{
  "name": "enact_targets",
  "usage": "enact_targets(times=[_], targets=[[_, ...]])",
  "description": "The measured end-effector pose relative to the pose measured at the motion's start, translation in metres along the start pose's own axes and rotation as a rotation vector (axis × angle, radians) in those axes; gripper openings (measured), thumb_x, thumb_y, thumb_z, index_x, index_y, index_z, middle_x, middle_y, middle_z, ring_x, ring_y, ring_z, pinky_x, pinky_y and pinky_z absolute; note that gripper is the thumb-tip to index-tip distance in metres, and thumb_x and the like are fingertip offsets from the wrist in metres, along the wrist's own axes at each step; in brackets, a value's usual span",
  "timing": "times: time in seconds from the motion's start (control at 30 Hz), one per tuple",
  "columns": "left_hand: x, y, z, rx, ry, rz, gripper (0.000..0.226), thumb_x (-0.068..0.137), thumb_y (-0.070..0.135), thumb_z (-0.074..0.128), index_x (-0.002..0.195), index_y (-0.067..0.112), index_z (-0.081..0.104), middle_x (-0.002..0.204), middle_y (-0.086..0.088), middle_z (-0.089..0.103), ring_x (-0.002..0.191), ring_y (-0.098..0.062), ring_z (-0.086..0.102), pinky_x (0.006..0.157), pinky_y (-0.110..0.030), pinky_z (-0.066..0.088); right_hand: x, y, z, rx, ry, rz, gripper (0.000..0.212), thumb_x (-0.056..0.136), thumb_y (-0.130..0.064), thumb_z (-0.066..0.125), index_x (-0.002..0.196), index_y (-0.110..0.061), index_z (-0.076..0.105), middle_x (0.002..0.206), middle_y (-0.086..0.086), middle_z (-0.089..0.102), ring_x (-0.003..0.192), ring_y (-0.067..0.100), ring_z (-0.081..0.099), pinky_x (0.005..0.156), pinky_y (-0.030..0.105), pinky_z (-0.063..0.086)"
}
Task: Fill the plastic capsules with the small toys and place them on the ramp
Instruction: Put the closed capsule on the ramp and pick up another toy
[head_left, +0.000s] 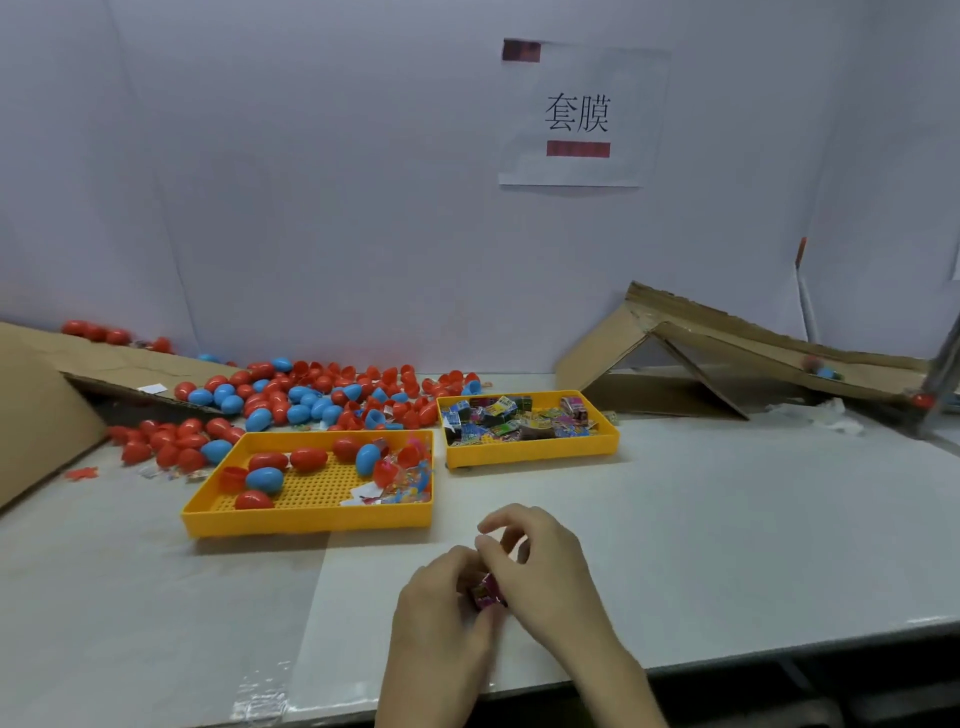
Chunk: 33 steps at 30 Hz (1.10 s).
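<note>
Pinches a small pink toy (488, 595) between left hand (441, 597) and right hand (540, 561) over the table (727, 519). Faces a yellow tray (311, 519) of capsules (265, 479), a second tray (530, 452) of toy packets (511, 421), a cardboard ramp (727, 343) at right.

We note: capsules (298, 414) smooth glossy plastic; yellow trays (306, 522) smooth plastic, perforated floor; toy packets (511, 415) shiny printed wrappers; ramp (727, 332) matt brown cardboard, edges rough, torn; desk (727, 519) smooth, pale, dull sheen; wall sign (613, 78) matt paper.
</note>
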<state>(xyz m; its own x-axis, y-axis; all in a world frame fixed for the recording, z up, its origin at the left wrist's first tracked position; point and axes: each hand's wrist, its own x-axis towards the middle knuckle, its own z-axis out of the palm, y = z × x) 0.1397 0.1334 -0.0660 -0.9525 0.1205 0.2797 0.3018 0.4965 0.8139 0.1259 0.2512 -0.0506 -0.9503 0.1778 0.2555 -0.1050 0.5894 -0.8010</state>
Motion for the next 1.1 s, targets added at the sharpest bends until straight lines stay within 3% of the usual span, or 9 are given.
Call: enact_targets(times=[0.13, 0.27, 0.5, 0.9, 1.0, 1.1], targets=[[-0.001, 0.001, -0.003, -0.064, 0.005, -0.025, 0.038, 0.076, 0.006, 0.079, 0.098, 0.031, 0.061, 0.078, 0.009, 0.069, 0.079, 0.0, 0.063, 0.071, -0.015, 0.05, -0.01, 0.009, 0.002, 0.065, 0.108, 0.034, 0.014, 0.089, -0.02, 0.066, 0.092, -0.033, 0.067, 0.084, -0.008, 0.061, 0.07, 0.003, 0.055, 0.065, 0.011, 0.042], [0.0, 0.001, -0.004, -0.067, 0.007, -0.037, 0.045, 0.077, 0.006, 0.08, 0.104, 0.034, 0.057, 0.08, 0.009, 0.069, 0.081, 0.002, 0.062, 0.071, -0.01, 0.048, -0.011, 0.012, -0.004, 0.149, 0.031, 0.077, 0.022, 0.079, -0.014, 0.076, 0.087, -0.034, 0.07, 0.069, -0.006, 0.058, 0.06, 0.003, 0.051, 0.059, 0.014, 0.044], [-0.001, -0.001, -0.004, -0.053, 0.009, -0.036, 0.044, 0.077, 0.003, 0.079, 0.105, 0.03, 0.059, 0.084, 0.01, 0.068, 0.084, 0.005, 0.062, 0.072, -0.006, 0.047, -0.011, 0.016, -0.006, 0.235, 0.089, 0.067, 0.024, 0.079, -0.004, 0.077, 0.084, -0.026, 0.072, 0.062, -0.004, 0.062, 0.058, 0.002, 0.056, 0.059, 0.012, 0.045], [0.0, -0.003, -0.003, -0.03, -0.003, -0.019, 0.042, 0.078, 0.006, 0.079, 0.108, 0.029, 0.06, 0.088, 0.013, 0.065, 0.083, -0.001, 0.063, 0.071, -0.005, 0.047, -0.014, 0.023, -0.008, 0.431, 0.368, 0.023, 0.019, 0.086, -0.007, 0.074, 0.083, -0.026, 0.074, 0.073, -0.006, 0.069, 0.073, 0.007, 0.065, 0.067, 0.019, 0.051], [0.002, -0.004, -0.005, -0.081, -0.027, -0.021, 0.04, 0.079, 0.018, 0.081, 0.109, 0.035, 0.06, 0.1, 0.019, 0.064, 0.093, 0.003, 0.059, 0.073, -0.006, 0.046, -0.017, 0.019, -0.011, 0.557, 0.305, -0.008, 0.019, 0.083, -0.008, 0.077, 0.087, -0.026, 0.074, 0.076, -0.003, 0.07, 0.074, 0.011, 0.067, 0.067, 0.021, 0.054], [0.003, -0.004, -0.012, -0.244, -0.003, -0.046, 0.03, 0.082, 0.038, 0.078, 0.109, 0.034, 0.066, 0.111, 0.022, 0.066, 0.111, 0.002, 0.057, 0.088, -0.012, 0.044, -0.019, 0.016, -0.015, 0.656, 0.232, -0.041, 0.021, 0.08, -0.005, 0.079, 0.087, -0.024, 0.075, 0.074, 0.0, 0.07, 0.071, 0.01, 0.068, 0.066, 0.019, 0.054]])
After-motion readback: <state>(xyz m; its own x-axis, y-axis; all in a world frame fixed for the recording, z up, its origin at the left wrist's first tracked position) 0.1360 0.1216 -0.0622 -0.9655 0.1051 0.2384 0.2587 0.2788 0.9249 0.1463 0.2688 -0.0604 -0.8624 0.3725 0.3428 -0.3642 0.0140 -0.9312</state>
